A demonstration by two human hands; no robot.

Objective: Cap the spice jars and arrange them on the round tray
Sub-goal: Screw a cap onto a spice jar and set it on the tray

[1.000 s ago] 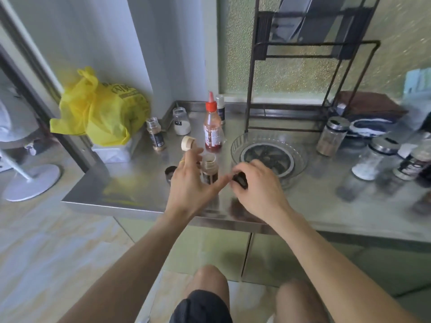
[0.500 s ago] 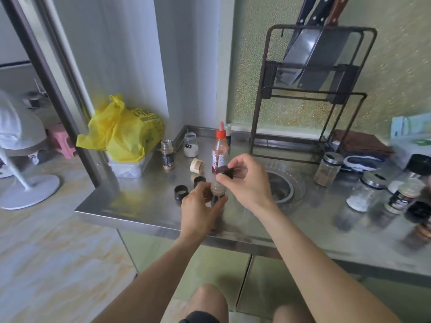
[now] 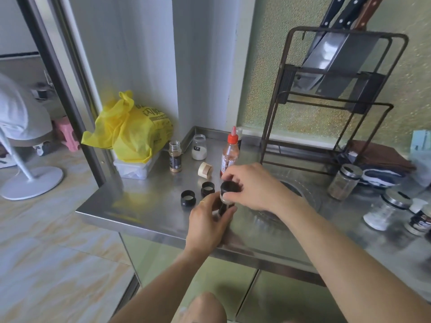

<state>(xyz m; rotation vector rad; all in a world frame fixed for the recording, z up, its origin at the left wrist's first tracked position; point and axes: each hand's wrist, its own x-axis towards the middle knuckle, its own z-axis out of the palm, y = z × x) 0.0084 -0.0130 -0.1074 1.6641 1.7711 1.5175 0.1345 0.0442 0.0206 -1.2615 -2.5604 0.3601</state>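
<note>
The left hand is wrapped around a small jar and holds it just above the metal counter. The right hand pinches a black cap and sets it on top of that jar. The cap looks tilted, so I think it is not twisted down yet.

The round tray is the clear dish just right of the hands. The right arm hides much of it, so I cannot be sure, but no jars seem to stand in it.

A lot is left to do. Left of the tray, past the hands, two more black caps lie loose on the counter. A tan cap lies on its side a bit farther back. Behind them stand a brown jar and a white jar, both open on top. A red-topped bottle stands next to them with its top on.

Right of the tray stand more jars. One with a silver lid holds brown spice. Another with a silver lid holds white powder. A small one sits at the picture's edge. These look capped, but they still need to go on the tray.

So the job looks like it is just getting going.
</note>
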